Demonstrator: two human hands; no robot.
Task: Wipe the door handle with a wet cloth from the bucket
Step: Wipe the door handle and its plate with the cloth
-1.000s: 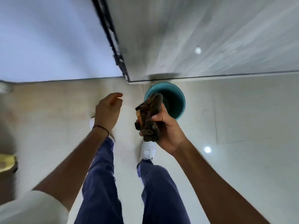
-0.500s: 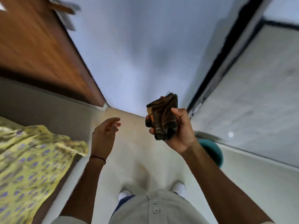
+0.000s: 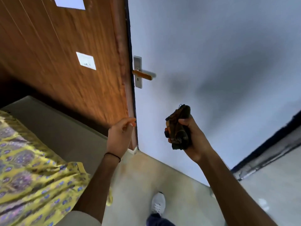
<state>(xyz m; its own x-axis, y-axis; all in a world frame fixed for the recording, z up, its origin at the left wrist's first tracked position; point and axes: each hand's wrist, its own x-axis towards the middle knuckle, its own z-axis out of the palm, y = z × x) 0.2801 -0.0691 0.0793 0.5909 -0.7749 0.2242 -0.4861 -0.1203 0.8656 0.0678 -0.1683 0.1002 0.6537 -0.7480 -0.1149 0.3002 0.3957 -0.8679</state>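
Two hands raised below the door handle (image 3: 143, 75)
Right hand (image 3: 193, 136) clenched the dark cloth (image 3: 178, 126); left hand (image 3: 119, 137) hung loose, grasping nothing.

Two bare hands showing: left hand (image 3: 119, 137), right hand (image 3: 193, 137). One dark bunched cloth (image 3: 178, 128) showing. One lever door handle (image 3: 143, 75) on one metal backplate (image 3: 137, 62). Two white paper notices (image 3: 86, 60) hanging on wooden panel (image 3: 57, 54). One white sneaker (image 3: 158, 203) showing. One black wristband (image 3: 112, 154). One yellow patterned bedsheet (image 3: 32, 176) lying.
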